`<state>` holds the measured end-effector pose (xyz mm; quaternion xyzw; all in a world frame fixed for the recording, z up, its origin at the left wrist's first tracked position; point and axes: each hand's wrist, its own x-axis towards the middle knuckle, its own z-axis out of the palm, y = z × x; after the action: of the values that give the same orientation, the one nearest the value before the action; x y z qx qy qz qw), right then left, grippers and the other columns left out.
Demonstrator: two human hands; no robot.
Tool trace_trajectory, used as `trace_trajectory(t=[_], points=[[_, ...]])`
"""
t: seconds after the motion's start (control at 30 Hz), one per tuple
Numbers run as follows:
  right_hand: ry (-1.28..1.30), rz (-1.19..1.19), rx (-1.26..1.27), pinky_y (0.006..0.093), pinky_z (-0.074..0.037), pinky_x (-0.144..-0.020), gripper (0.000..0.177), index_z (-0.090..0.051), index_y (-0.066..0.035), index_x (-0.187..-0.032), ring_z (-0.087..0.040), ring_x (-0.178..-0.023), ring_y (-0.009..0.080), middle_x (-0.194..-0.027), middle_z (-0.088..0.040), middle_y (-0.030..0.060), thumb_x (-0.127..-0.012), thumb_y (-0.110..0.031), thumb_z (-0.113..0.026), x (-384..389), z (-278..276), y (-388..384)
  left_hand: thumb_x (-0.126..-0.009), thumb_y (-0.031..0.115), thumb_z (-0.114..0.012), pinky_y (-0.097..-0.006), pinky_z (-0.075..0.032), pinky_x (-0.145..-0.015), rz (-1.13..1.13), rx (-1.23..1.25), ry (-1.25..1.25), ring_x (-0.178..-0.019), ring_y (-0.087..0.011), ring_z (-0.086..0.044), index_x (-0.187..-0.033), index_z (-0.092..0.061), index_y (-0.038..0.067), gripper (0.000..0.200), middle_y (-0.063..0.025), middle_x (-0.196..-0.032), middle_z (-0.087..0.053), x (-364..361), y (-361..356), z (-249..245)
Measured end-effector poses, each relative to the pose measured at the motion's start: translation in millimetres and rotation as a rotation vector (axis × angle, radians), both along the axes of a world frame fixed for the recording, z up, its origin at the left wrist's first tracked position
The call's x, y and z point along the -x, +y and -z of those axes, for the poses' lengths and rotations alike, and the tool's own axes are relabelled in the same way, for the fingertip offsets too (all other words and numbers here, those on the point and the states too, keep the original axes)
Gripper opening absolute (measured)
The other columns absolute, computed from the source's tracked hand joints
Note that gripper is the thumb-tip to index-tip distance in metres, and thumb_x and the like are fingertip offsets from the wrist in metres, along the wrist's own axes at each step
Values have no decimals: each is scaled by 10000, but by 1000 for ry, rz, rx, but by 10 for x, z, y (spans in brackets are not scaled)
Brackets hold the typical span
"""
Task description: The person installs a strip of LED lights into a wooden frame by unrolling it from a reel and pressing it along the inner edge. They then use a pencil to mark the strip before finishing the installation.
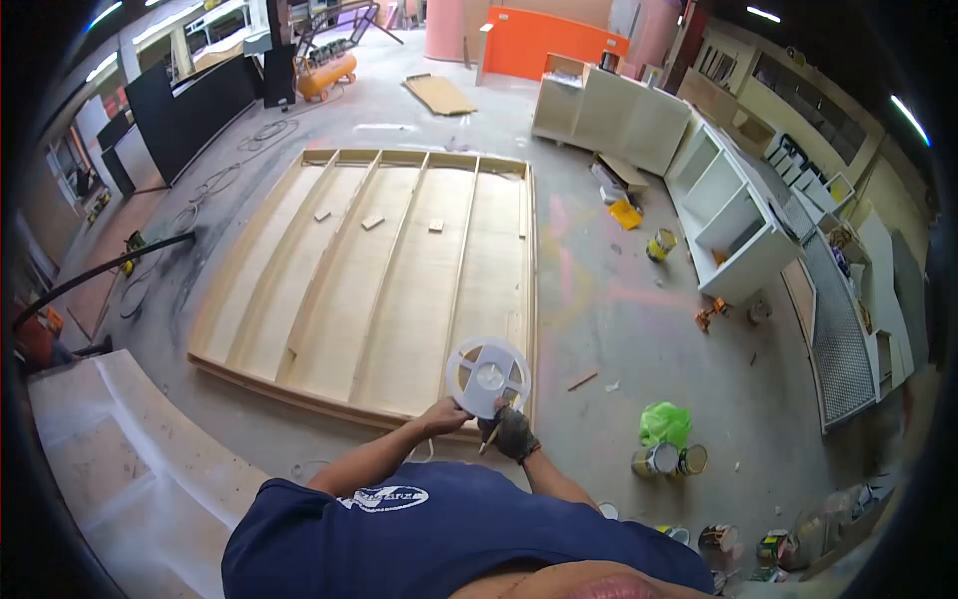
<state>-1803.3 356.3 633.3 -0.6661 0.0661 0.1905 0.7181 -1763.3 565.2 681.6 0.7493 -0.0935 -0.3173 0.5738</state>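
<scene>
A white plastic reel (490,376) with a round hub and cut-out windows is held up in front of my chest, over the near right corner of a wooden frame panel (399,290). My left hand (445,416), bare, has its fingers closed on the reel's lower left rim. My right hand (513,434), in a dark glove, is closed at the reel's lower right edge. A thin, light-coloured stick (489,441) juts down from the right hand's fingers. Below the left hand hangs a loop of pale strip (427,451).
Small wood blocks (373,223) lie on the ribbed panel. To the right are paint cans (655,459), a green bag (666,424) and white cabinets (733,215). A pale board (150,469) is at left; a hose (110,270) and an orange compressor (326,75) lie beyond.
</scene>
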Motion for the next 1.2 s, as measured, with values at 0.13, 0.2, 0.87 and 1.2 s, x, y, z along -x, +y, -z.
trace_trajectory(t=[0.13,0.2,0.87,1.2], points=[[-80,7,273,385,-513,-587,506,-655,-48,-922,-645,-642,238,-708,-645,115,-1064,-460,-397,-51,-58,75,-881,253,-654,-373,-518,-691,-93,7,370,-717,-231,-595,-930,-710,2,262,-87,-831,-675,-9,41,212],[-39,31,299,384,-511,-581,502,-645,-39,-943,-644,-636,238,-703,-642,117,-1060,-466,-409,-65,-41,136,-862,265,-667,-379,-506,-649,-116,-62,345,-688,-225,-594,-917,-721,23,254,-85,-794,-663,-17,-26,217],[-148,-521,884,446,-488,-899,518,-642,-19,-1209,-651,-1050,390,-1112,-705,198,-951,-467,-615,-844,-222,32,-949,583,-488,-480,-518,-902,-1489,-2137,-598,-999,-405,-680,-1118,-737,112,559,-185,-1029,-730,2910,4602,-3641],[-361,-897,817,448,-504,-900,531,-634,0,-1241,-651,-1088,394,-1150,-695,221,-953,-445,-606,-1276,-586,243,-926,263,-670,-420,-446,-583,-805,-2228,-1751,-602,-310,-536,-803,-596,-19,316,-155,-744,-614,2970,2852,-6240]])
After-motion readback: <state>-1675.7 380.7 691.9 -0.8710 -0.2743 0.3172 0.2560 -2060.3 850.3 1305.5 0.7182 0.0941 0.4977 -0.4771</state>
